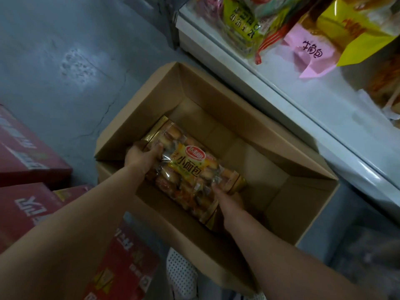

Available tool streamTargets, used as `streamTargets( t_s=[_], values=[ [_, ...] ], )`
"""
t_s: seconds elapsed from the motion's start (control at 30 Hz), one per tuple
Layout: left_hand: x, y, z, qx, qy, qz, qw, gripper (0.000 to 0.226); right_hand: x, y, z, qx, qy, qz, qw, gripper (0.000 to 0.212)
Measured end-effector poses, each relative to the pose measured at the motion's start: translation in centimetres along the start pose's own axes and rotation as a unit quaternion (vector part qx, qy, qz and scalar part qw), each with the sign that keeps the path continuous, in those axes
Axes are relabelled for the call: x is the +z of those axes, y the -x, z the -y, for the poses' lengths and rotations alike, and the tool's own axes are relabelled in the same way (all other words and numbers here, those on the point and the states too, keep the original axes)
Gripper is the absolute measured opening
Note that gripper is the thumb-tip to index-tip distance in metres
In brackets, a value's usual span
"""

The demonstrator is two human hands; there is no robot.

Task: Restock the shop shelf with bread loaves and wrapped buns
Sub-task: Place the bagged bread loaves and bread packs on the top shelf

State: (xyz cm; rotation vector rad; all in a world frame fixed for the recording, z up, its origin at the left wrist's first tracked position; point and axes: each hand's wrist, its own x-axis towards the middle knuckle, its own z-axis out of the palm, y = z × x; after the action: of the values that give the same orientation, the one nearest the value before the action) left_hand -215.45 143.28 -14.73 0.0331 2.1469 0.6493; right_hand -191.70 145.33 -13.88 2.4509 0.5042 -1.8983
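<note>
The white shop shelf stands just beside an open brown cardboard box on the grey floor. Inside the box lies a clear plastic pack of wrapped buns. The left hand and right hand each grip one end. Judging by this, the pickup is in hand; next comes a lift clear of the box walls and up to the shelf.

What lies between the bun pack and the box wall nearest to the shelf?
In the head view, only bare cardboard floor of the box lies between the bun pack and that wall.
</note>
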Motion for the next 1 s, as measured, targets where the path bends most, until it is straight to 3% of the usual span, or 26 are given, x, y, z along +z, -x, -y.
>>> streamTargets(
  t_s=[0.33,0.53,0.7,0.83,1.0],
  values=[
    [0.9,-2.7,0.9,0.015,-0.111,-0.003,0.994,0.089,1.1,-1.7,0.3,0.055,-0.013,0.005,0.998,0.088],
    [1.3,-3.7,0.8,-0.053,-0.165,0.051,0.984,0.109,-0.2,-3.2,1.2,0.072,-0.014,-0.034,0.997,0.085],
    [1.7,-3.3,0.5,-0.045,-0.211,0.050,0.975,0.097,-1.4,-4.7,1.8,0.033,-0.013,-0.081,0.996,0.081],
    [2.0,-2.3,0.7,-0.014,-0.117,0.047,0.992,0.081,-1.7,-4.8,2.0,0.022,-0.018,-0.088,0.996,0.091],
    [2.0,-0.5,0.3,-0.028,-0.081,0.025,0.996,0.072,-3.0,-3.8,2.2,0.011,-0.021,-0.114,0.993,0.095]
  ],
)
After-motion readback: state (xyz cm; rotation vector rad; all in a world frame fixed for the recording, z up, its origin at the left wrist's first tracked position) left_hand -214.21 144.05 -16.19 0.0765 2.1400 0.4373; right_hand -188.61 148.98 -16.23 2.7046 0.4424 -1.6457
